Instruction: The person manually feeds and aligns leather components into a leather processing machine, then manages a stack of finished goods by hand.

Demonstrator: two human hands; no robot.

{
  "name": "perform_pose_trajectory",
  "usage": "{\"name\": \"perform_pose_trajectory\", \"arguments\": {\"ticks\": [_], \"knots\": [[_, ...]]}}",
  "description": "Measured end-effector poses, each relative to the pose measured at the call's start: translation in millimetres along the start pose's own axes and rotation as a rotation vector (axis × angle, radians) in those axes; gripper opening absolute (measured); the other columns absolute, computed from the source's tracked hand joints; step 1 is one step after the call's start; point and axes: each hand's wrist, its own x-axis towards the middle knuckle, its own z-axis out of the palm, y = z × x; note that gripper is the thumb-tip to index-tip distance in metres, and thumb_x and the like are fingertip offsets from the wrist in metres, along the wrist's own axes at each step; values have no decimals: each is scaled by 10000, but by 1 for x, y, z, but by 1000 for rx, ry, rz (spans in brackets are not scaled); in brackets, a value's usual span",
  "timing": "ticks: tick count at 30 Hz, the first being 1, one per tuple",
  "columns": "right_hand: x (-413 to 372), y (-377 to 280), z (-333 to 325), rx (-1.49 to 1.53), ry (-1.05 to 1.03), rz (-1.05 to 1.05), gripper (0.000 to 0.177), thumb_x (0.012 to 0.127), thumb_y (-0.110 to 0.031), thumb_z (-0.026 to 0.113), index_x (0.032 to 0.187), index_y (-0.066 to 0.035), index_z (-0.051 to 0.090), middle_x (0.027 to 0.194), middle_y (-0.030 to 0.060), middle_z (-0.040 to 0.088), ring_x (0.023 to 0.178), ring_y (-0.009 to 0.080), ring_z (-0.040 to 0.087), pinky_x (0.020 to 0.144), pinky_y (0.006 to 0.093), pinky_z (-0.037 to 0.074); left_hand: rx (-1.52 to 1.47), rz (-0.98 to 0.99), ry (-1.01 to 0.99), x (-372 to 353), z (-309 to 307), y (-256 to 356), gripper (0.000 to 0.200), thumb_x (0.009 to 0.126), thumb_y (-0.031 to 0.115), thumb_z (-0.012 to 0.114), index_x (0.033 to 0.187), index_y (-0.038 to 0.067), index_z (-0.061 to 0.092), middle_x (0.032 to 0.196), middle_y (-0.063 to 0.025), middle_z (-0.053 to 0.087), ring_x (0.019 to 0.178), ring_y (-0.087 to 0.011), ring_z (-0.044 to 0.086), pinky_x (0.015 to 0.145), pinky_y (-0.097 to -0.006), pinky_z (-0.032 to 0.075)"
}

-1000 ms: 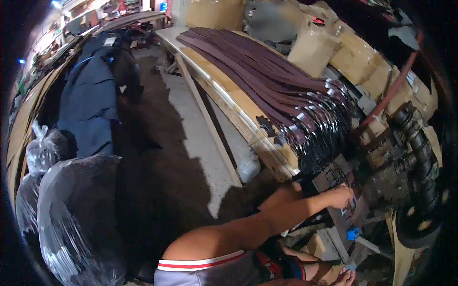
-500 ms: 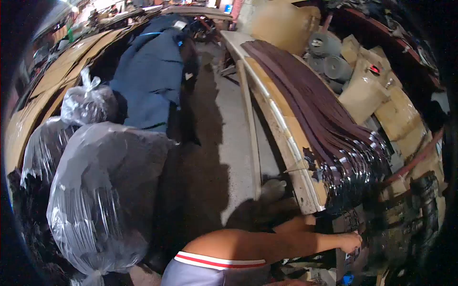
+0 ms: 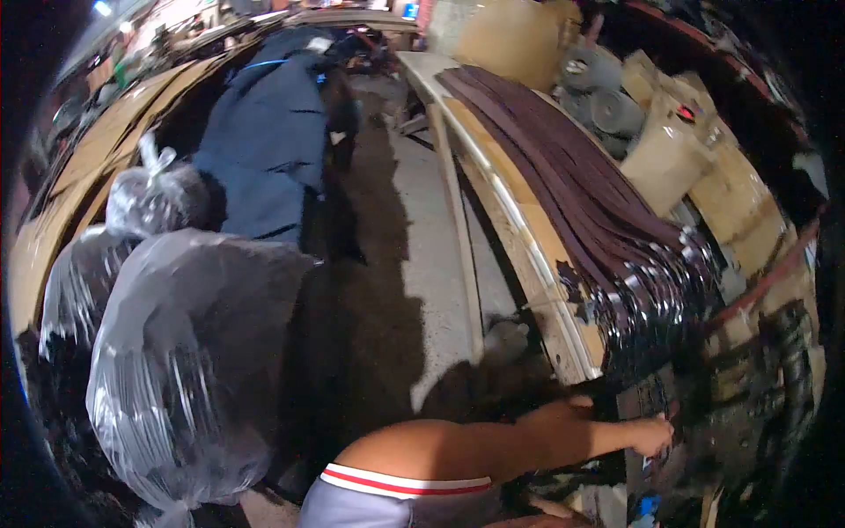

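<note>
My left hand (image 3: pixel 651 436) reaches across to the lower right, its fingers closed at the edge of a dark brown strip-like piece (image 3: pixel 641 400). What the fingers grip is too small and dark to tell. Part of my right hand (image 3: pixel 550 510) shows low in the view, below the left forearm, with its fingers mostly hidden. Just beyond the left hand, long maroon strips (image 3: pixel 563 158) lie side by side along a bench, their near ends shiny and black with small pale marks. A small blue object (image 3: pixel 649 505) sits below the left hand.
The wooden bench (image 3: pixel 506 207) runs away from me. Wire-like grey rolls (image 3: pixel 616 110) and brown paper-wrapped packages (image 3: pixel 664 154) lie to its right. Left of the walkway (image 3: pixel 440 290) stand a large filled plastic bag (image 3: pixel 189 352), blue fabric (image 3: pixel 264 150) and cardboard sheets (image 3: pixel 106 145).
My left hand has shifted slightly up and to the right, its fingers still closed. More of my right hand shows at the bottom. The view has moved slightly.
</note>
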Motion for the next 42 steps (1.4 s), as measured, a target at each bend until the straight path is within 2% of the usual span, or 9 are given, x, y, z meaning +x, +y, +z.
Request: {"name": "perform_pose_trajectory", "arguments": {"ticks": [2, 3, 5, 6, 9, 14, 20, 25, 42], "knots": [[-3, 10, -10, 156, -31, 128, 445, 961, -351, 548, 1241, -6, 565, 1078, 160, 616, 878, 259, 588, 785, 375, 484, -47, 19, -125, 0, -17, 10, 177, 574, 127, 641, 686, -10, 661, 793, -227, 623, 792, -408, 601, 681, -496, 483], [-1, 17, -13, 228, -36, 196, 416, 970, -299, 540, 1273, -13, 532, 1097, 138, 596, 889, 232, 579, 789, 347, 479, -2, -7, 2, 3, 30, -16, 163, 568, 134, 639, 662, 1, 650, 776, -233, 624, 788, -403, 599, 683, -527, 447], [-5, 34, -26, 362, -14, 342, 390, 990, -195, 523, 1338, -29, 467, 1134, 94, 556, 910, 179, 559, 798, 293, 469, 63, 8, -6, 1, 17, -11, 132, 573, 165, 646, 634, 48, 651, 746, -193, 627, 774, -387, 596, 720, -538, 367], [-9, 44, -30, 392, -7, 285, 414, 997, -197, 507, 1377, -45, 448, 1157, 90, 555, 905, 162, 540, 786, 280, 457, -36, 31, -191, -2, -13, 1, 196, 664, 108, 575, 809, 14, 668, 869, -239, 587, 800, -418, 557, 852, -562, 359], [-23, 23, -39, 229, 70, 353, 367, 979, -160, 523, 1325, -41, 509, 1157, 94, 562, 929, 159, 539, 809, 286, 477, 47, 5, -171, -4, -4, -6, 244, 700, 101, 560, 885, 88, 717, 901, -178, 615, 870, -372, 582, 863, -507, 377], [-30, 22, -37, 371, 138, 351, 381, 951, -87, 543, 1315, 11, 484, 927, 2, 507, 840, 105, 486, 777, 291, 447, -142, -9, -94, -7, -21, 5, 244, 723, 127, 607, 919, 172, 746, 962, -107, 666, 974, -292, 609, 906, -452, 386], [-12, 22, -38, 385, 59, 272, 369, 947, -96, 570, 1287, 31, 501, 1034, 74, 557, 839, 151, 522, 747, 292, 465, -133, -31, -48, -8, -23, 5, 202, 726, 139, 617, 884, 138, 742, 998, -107, 667, 1009, -303, 606, 888, -438, 417], [-7, -4, -29, 354, 73, 264, 385, 951, -102, 562, 1317, -4, 492, 931, 15, 522, 787, 105, 475, 740, 309, 466, -91, -62, -144, -5, -21, 9, 182, 716, 156, 617, 843, 62, 708, 1001, -133, 661, 1034, -316, 593, 896, -457, 413], [-17, -15, -13, 287, 81, 293, 370, 943, -161, 600, 1259, 18, 527, 958, 27, 526, 836, 123, 501, 724, 305, 468, -124, -74, -161, -7, -27, 11, 236, 735, 154, 613, 940, 88, 711, 1067, -127, 643, 1047, -319, 592, 939, -447, 390]]}}
